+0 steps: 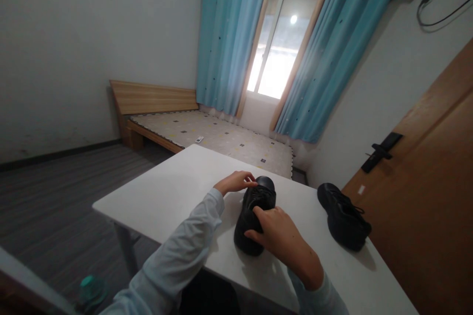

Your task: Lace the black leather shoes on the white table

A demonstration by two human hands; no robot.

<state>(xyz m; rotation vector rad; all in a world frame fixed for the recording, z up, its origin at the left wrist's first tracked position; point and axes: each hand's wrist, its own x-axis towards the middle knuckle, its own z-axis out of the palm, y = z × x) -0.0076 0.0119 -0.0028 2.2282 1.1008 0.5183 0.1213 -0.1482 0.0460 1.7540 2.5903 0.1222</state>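
Observation:
A black lace-up shoe point(254, 202) sits upright on the white table point(173, 192), its toe toward the window. My left hand point(238, 182) reaches in from the left, with fingers stretched out and slightly apart, the tips touching the shoe near the laces and toe. At the ankle opening, my right hand point(277, 231) grips the shoe from the right; thumb and index finger show on its upper, while the other fingers are partly hidden. The matching black shoe point(343, 216) lies apart toward the table's right edge, touched by neither hand.
Beyond the table stands a wooden bed point(155, 98) with a patterned mattress point(221, 133) and a small white object point(199, 140) on it. A wooden door point(424, 182) borders the right side. A green-capped bottle point(90, 288) is low at the left.

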